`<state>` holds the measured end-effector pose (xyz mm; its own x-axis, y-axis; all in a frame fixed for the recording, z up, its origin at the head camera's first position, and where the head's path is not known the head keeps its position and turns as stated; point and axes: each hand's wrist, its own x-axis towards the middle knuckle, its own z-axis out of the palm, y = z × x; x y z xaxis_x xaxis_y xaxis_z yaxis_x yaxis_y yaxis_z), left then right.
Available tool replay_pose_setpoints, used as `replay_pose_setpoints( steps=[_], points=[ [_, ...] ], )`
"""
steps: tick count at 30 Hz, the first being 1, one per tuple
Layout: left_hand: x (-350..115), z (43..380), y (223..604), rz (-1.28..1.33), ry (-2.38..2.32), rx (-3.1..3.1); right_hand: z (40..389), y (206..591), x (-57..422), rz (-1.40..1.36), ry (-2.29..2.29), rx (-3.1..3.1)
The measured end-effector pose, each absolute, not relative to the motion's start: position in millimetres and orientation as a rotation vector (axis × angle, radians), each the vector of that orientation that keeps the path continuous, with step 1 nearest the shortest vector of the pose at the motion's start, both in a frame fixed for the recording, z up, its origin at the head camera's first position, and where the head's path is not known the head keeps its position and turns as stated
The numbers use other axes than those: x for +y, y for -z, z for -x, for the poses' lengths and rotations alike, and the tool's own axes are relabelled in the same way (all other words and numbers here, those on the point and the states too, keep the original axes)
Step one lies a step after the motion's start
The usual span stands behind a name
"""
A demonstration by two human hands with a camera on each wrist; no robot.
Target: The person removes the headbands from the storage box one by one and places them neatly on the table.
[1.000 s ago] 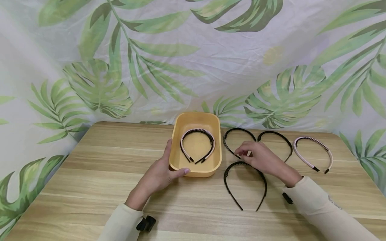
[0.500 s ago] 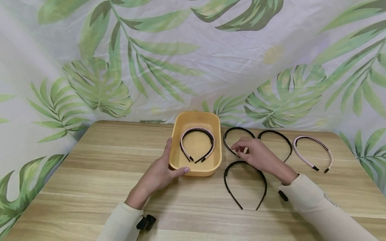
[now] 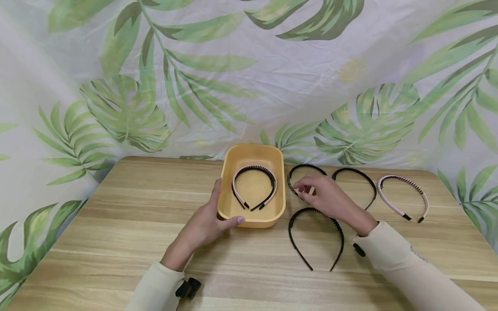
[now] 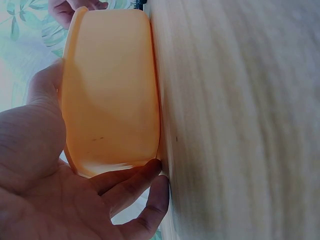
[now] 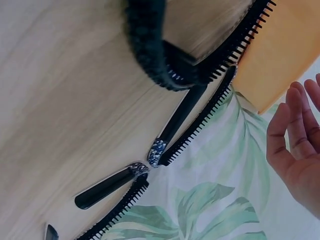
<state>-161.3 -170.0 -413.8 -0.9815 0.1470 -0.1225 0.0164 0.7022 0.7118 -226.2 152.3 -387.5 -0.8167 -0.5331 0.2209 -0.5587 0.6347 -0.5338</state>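
In the head view, the left hand (image 3: pixel 202 226) grips a tub (image 3: pixel 261 225) at its eight o'clock, headbands (image 3: pixel 276 185) inside; at three o'clock, the right hand (image 3: pixel 328 196) is over a black headband (image 3: pixel 307 166). Left wrist: thumb and fingers clasp the tub. Right wrist: fingers loosely bent, the tub at two o'clock.

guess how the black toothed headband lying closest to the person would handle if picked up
The thin black arched headband with inner teeth is probably stiff yet springy, since it holds an open arch. Its slender band suggests it would be light. Rolling seems unlikely, as it lies flat on the wood-grain table.
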Motion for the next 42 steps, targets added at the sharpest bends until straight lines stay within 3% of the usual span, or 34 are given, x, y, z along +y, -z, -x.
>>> replay_pose_setpoints(
  steps=[42],
  points=[
    [-170,162,414,-0.118,-1.153,2.718,251,371,101,-0.79,-1.088,-2.797]
  ],
)
